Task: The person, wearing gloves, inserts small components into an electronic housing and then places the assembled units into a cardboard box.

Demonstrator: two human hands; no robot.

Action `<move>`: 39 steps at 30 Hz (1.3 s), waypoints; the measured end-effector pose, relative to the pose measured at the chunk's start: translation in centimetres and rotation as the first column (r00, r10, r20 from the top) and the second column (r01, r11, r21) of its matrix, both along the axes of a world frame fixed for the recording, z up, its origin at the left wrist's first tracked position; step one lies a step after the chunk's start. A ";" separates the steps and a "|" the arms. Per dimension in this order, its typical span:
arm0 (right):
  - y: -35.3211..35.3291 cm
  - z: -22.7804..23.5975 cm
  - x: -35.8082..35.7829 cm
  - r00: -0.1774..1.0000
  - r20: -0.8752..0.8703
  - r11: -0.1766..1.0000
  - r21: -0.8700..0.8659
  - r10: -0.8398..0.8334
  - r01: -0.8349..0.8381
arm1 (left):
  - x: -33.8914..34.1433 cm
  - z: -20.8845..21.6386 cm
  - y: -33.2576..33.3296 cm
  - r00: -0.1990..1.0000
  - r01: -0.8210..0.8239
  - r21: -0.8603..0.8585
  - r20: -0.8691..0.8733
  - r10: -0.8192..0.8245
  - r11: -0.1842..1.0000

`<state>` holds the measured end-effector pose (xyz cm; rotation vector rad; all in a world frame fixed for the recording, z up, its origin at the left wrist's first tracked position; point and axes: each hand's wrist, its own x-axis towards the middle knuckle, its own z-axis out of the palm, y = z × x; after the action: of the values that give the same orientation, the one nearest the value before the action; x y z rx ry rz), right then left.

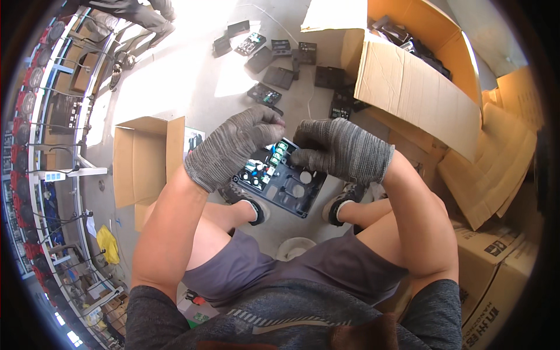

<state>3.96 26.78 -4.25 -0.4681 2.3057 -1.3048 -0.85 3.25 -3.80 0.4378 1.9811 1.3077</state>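
A black plastic housing [294,192] with an exposed circuit board is tilted between my knees, below both hands. Green terminal blocks [280,153] and white and dark components sit along its left part; round openings show on its right. My right hand [335,149], in a grey knit glove, grips the housing's upper right edge, thumb over the rim and the other fingers curled. My left hand [242,137], in a matching glove, is held just above the board's upper left side. Its fingers are pinched together; anything between the tips is too small to make out.
Several black housings and covers [279,77] lie on the floor ahead. A large open carton [417,93] with dark parts stands at right, flattened cardboard [481,169] beside it. An open box [149,157] stands left, near a cabled rack [58,146]. Another person's legs [137,17] show far left.
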 end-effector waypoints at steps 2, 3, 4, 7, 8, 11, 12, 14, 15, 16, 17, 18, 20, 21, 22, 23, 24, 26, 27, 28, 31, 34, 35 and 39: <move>-0.2 -0.4 -0.1 0.997 0.074 0.999 -0.032 0.002 0.000 | -0.3 -0.4 -0.2 0.973 -0.219 0.143 0.102 0.206 0.965; -0.3 -0.6 -0.1 0.996 0.035 0.992 -0.097 -0.082 0.086 | -0.7 -0.2 0.0 0.988 -0.154 0.251 0.044 0.148 0.956; -0.4 -0.9 -0.1 0.986 0.002 0.972 -0.164 -0.170 0.168 | -0.2 0.7 -0.3 0.808 -0.474 0.263 0.510 0.296 0.840; -1.3 -1.9 0.2 0.928 -0.006 0.906 -0.218 -0.373 0.363 | -0.2 0.2 -0.3 0.732 -0.655 0.418 0.558 0.391 0.630; -2.0 -1.9 0.3 0.869 0.014 0.846 -0.219 -0.495 0.486 | 0.4 0.0 -0.2 0.732 -0.655 0.418 0.555 0.394 0.629; -3.5 -0.8 0.7 0.848 0.049 0.815 -0.255 -0.528 0.521 | 1.8 -2.0 1.1 0.853 -0.447 0.429 -0.059 0.518 0.785; -3.7 -0.8 0.9 0.846 0.018 0.815 -0.256 -0.534 0.520 | 2.4 -1.1 1.4 0.847 -0.527 0.404 0.181 0.500 0.748; -3.9 -1.2 1.1 0.841 -0.092 0.834 -0.227 -0.533 0.503 | 2.3 -2.2 1.4 0.828 -0.560 0.405 0.252 0.500 0.723; -3.9 -1.6 1.3 0.847 -0.110 0.841 -0.238 -0.520 0.486 | 2.1 -2.3 1.3 0.827 -0.561 0.403 0.252 0.502 0.723; -4.0 -2.0 1.4 0.852 -0.128 0.848 -0.249 -0.507 0.468 | 1.9 -2.4 1.2 0.834 -0.551 0.404 0.256 0.488 0.730; -4.2 -2.4 1.5 0.852 -0.129 0.848 -0.250 -0.507 0.466 | 1.7 -2.5 1.2 0.842 -0.540 0.406 0.259 0.474 0.738; -4.5 -2.8 1.8 0.846 -0.168 0.853 -0.243 -0.506 0.462 | 1.6 -2.9 1.0 0.842 -0.540 0.406 0.257 0.474 0.737; -5.0 -2.9 2.1 0.840 -0.205 0.858 -0.240 -0.502 0.454 | 1.5 -3.9 0.6 0.823 -0.565 0.380 0.199 0.532 0.732; -5.2 -2.6 2.3 0.838 -0.226 0.862 -0.240 -0.497 0.446 | 1.4 -4.0 0.5 0.821 -0.567 0.378 0.196 0.535 0.732; -5.4 -2.5 2.3 0.836 -0.246 0.866 -0.239 -0.491 0.438 | 1.3 -4.0 0.4 0.813 -0.579 0.369 0.194 0.549 0.726; -5.4 -2.7 2.3 0.833 -0.249 0.865 -0.237 -0.494 0.442 | 1.2 -3.9 0.6 0.808 -0.585 0.366 0.196 0.555 0.724; -5.4 -3.1 2.3 0.818 -0.144 0.796 -0.371 -0.558 0.478 | 1.2 -3.4 0.9 0.812 -0.581 0.369 0.196 0.550 0.725; -4.7 -2.6 1.7 0.799 -0.029 0.704 -0.492 -0.601 0.512 | 1.0 -2.3 1.3 0.841 -0.540 0.393 0.207 0.500 0.745; -3.5 -1.2 1.2 0.775 0.304 0.605 -0.493 -0.554 0.625 | 0.9 -2.4 0.8 0.847 -0.527 0.391 0.165 0.506 0.755; -2.6 -0.5 0.9 0.668 0.603 0.515 -0.442 -0.436 0.735 | 0.9 -2.7 0.4 0.846 -0.528 0.390 0.162 0.508 0.754; -1.5 -1.3 1.0 0.737 0.577 0.439 -0.593 -0.352 0.675 | 1.8 -2.5 0.5 0.777 -0.619 0.361 0.149 0.612 0.698; -1.3 -0.9 1.0 0.821 0.458 0.543 -0.617 -0.340 0.569 | 2.2 -1.7 0.7 0.787 -0.599 0.354 0.097 0.609 0.718; -1.5 -0.9 1.0 0.816 0.476 0.489 -0.654 -0.326 0.577 | 2.2 -1.5 0.7 0.789 -0.597 0.355 0.097 0.606 0.720; -2.0 0.1 1.0 0.849 0.392 0.574 -0.626 -0.354 0.528 | 2.3 -0.9 0.6 0.819 -0.539 0.376 0.025 0.574 0.754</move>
<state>4.91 24.82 -4.16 0.0773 1.6759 -2.4002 1.41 3.86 -4.71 0.0585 2.0211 2.0935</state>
